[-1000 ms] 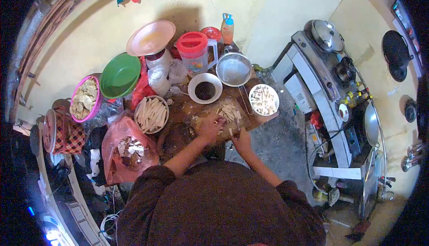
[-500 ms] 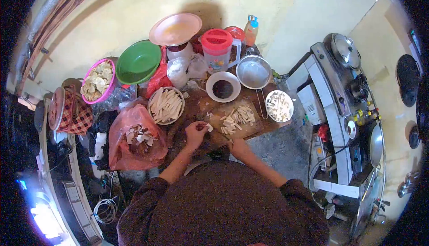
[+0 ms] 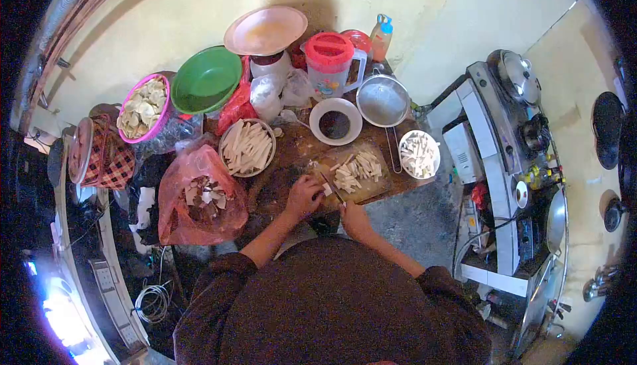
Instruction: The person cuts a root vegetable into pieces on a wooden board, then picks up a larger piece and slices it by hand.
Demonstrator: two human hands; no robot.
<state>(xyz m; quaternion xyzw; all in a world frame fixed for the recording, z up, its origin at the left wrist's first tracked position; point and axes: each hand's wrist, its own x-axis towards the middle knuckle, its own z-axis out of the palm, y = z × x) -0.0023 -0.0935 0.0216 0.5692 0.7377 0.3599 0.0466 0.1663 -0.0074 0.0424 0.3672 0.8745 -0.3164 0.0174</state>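
My left hand (image 3: 305, 196) is closed on a small pale vegetable piece (image 3: 326, 190) at the near left of the wooden cutting board (image 3: 379, 191). In my right hand (image 3: 357, 221) is a knife (image 3: 332, 187), its blade pointing away and to the left, close beside that piece. Several short pale sticks (image 3: 358, 171) lie heaped on the board, right of the blade. Left of the board stands a bowl of longer pale sticks (image 3: 247, 147). A white bowl of short cut pieces (image 3: 419, 154) is at the right.
Behind the board are a bowl of dark liquid (image 3: 334, 125), a sieve (image 3: 383, 101) and a red-lidded pitcher (image 3: 329, 66). A red plastic bag (image 3: 176, 212) with peelings, a green basin (image 3: 207, 81) and a pink basket (image 3: 163, 114) stand left. The stove (image 3: 491, 109) is right.
My left hand has moved right with the pale piece, to beside the knife. The blade now shows clearly between my hands. The whole view has shifted slightly.
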